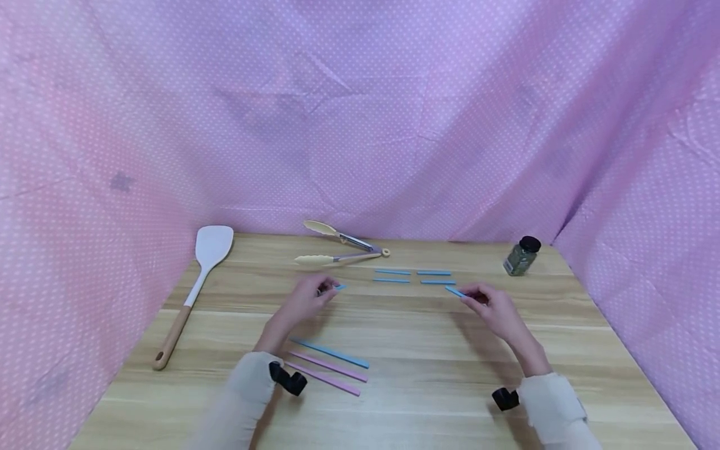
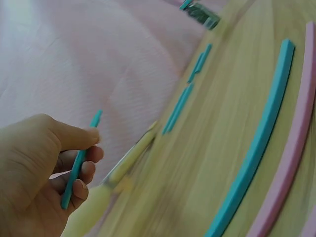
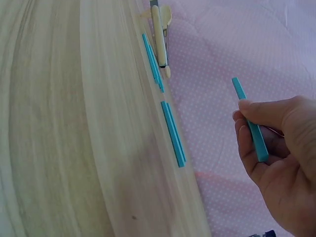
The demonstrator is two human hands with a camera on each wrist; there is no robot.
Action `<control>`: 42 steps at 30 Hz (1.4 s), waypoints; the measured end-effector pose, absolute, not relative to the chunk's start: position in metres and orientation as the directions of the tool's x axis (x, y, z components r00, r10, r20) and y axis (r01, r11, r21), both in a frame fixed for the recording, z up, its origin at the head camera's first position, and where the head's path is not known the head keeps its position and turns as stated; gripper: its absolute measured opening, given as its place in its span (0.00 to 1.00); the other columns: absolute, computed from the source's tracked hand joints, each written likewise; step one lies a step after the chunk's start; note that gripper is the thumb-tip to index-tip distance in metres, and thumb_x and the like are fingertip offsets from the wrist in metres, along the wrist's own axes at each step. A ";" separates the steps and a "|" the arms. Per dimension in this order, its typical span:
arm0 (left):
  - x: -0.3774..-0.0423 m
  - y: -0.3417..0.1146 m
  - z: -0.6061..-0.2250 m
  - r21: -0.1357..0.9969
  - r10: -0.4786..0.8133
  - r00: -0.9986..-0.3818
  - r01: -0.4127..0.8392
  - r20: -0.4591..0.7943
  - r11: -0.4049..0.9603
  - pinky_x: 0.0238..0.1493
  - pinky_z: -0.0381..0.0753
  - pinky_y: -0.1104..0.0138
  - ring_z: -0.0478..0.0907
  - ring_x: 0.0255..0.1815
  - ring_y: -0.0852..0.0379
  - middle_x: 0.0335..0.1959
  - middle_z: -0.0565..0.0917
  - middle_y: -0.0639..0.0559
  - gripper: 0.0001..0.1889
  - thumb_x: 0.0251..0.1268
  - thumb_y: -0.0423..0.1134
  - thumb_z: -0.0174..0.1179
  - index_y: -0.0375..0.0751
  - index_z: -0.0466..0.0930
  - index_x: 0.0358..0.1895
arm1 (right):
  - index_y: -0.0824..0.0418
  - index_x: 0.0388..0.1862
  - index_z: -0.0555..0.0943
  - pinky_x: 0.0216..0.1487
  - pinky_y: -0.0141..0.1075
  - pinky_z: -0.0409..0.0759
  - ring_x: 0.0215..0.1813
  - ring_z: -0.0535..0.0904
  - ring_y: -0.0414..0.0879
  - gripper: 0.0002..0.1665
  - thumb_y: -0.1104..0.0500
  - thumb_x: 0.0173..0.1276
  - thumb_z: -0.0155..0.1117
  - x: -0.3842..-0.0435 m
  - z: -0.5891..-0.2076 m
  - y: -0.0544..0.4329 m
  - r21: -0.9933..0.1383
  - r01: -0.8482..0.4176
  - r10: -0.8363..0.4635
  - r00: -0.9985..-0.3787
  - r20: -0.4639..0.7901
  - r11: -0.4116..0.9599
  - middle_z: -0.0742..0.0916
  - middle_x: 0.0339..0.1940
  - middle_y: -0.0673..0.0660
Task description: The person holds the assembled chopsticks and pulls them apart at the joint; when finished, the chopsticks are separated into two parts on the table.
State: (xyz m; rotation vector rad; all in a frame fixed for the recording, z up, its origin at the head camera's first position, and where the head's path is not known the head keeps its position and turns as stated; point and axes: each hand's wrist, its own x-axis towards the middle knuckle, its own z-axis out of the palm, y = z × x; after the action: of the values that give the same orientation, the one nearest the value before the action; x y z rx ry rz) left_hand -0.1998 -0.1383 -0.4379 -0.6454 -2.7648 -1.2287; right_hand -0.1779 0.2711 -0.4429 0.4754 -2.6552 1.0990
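My left hand (image 1: 304, 303) pinches a short blue stick (image 2: 77, 167) between thumb and fingers, above the table left of centre. Another short blue stick (image 3: 257, 140) is held the same way by my right hand (image 1: 497, 312), at the right of the head view. Between the hands, farther back, short blue sticks lie on the wood in two side-by-side pairs, a left pair (image 1: 392, 280) and a right pair (image 1: 437, 282). Nearer me, close to the left forearm, lie a long blue stick (image 1: 332, 354) and two long pink sticks (image 1: 329, 367), roughly parallel and slanting.
Tongs (image 1: 360, 242) with cream tips lie spread at the back of the wooden table (image 1: 427, 400). A white spatula (image 1: 214, 244) with a wooden handle lies along the left side. At the back right stands a black-lidded jar (image 1: 520, 257). Pink dotted cloth (image 1: 394, 125) hangs around the table.
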 end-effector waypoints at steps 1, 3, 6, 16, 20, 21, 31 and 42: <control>-0.202 -0.131 -0.439 0.707 0.350 -0.917 0.377 0.193 0.598 0.40 0.78 0.67 0.76 0.36 0.59 0.33 0.81 0.53 0.06 0.65 0.33 0.60 0.38 0.80 0.42 | 0.62 0.43 0.83 0.34 0.28 0.77 0.35 0.77 0.31 0.08 0.62 0.66 0.64 -0.180 -0.444 0.272 -0.644 -0.371 -0.202 -0.925 0.323 0.669 0.87 0.35 0.55; -0.209 -0.119 -0.443 0.713 0.355 -0.918 0.367 0.175 0.597 0.42 0.78 0.66 0.76 0.37 0.59 0.34 0.81 0.53 0.05 0.65 0.34 0.59 0.39 0.79 0.42 | 0.63 0.42 0.83 0.35 0.28 0.77 0.34 0.77 0.31 0.08 0.62 0.65 0.64 -0.183 -0.448 0.272 -0.649 -0.359 -0.195 -0.930 0.313 0.671 0.87 0.35 0.56; -0.219 -0.102 -0.450 0.705 0.385 -0.909 0.378 0.159 0.600 0.43 0.78 0.65 0.76 0.38 0.59 0.36 0.80 0.53 0.05 0.66 0.34 0.59 0.39 0.79 0.42 | 0.63 0.41 0.83 0.36 0.27 0.77 0.34 0.77 0.32 0.07 0.63 0.65 0.65 -0.189 -0.455 0.273 -0.627 -0.351 -0.190 -0.931 0.311 0.695 0.87 0.34 0.56; -0.245 -0.062 -0.475 0.662 0.418 -0.892 0.418 0.172 0.622 0.47 0.77 0.64 0.76 0.42 0.56 0.38 0.82 0.50 0.04 0.63 0.31 0.60 0.39 0.82 0.39 | 0.61 0.43 0.82 0.49 0.46 0.79 0.47 0.81 0.53 0.08 0.62 0.67 0.62 -0.208 -0.472 0.271 -0.636 -0.261 -0.192 -0.965 0.177 0.726 0.86 0.43 0.60; -0.247 -0.048 -0.481 0.657 0.416 -0.898 0.402 0.146 0.637 0.44 0.76 0.68 0.75 0.39 0.59 0.37 0.80 0.51 0.03 0.62 0.31 0.62 0.40 0.81 0.38 | 0.60 0.41 0.83 0.50 0.48 0.78 0.46 0.81 0.52 0.08 0.59 0.66 0.64 -0.216 -0.476 0.267 -0.635 -0.260 -0.205 -0.965 0.161 0.727 0.87 0.41 0.58; -0.248 -0.045 -0.482 0.653 0.417 -0.898 0.401 0.141 0.642 0.43 0.76 0.69 0.74 0.38 0.59 0.37 0.79 0.52 0.03 0.62 0.31 0.62 0.41 0.81 0.38 | 0.60 0.41 0.83 0.50 0.48 0.78 0.46 0.81 0.52 0.08 0.59 0.66 0.64 -0.217 -0.477 0.266 -0.633 -0.259 -0.209 -0.966 0.154 0.730 0.87 0.40 0.58; -0.248 -0.022 -0.493 0.608 0.439 -0.884 0.439 0.162 0.661 0.45 0.76 0.69 0.73 0.42 0.58 0.40 0.79 0.51 0.04 0.65 0.30 0.59 0.41 0.81 0.39 | 0.62 0.39 0.83 0.52 0.51 0.77 0.47 0.81 0.54 0.05 0.64 0.66 0.63 -0.229 -0.474 0.257 -0.602 -0.258 -0.269 -0.960 0.074 0.755 0.86 0.40 0.60; -0.248 -0.018 -0.498 0.652 0.374 -0.900 0.423 0.223 0.629 0.50 0.76 0.65 0.77 0.45 0.56 0.41 0.81 0.51 0.04 0.63 0.32 0.61 0.43 0.84 0.36 | 0.59 0.37 0.86 0.53 0.51 0.77 0.48 0.81 0.55 0.04 0.63 0.64 0.65 -0.235 -0.479 0.259 -0.609 -0.299 -0.275 -0.952 0.136 0.735 0.87 0.41 0.59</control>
State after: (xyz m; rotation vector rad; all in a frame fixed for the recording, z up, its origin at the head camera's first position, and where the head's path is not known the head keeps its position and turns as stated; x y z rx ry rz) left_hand -0.2480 -0.0179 -0.4983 -0.6805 -2.7755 -1.1363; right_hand -0.2349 0.2589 -0.4792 0.4786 -2.8917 1.0247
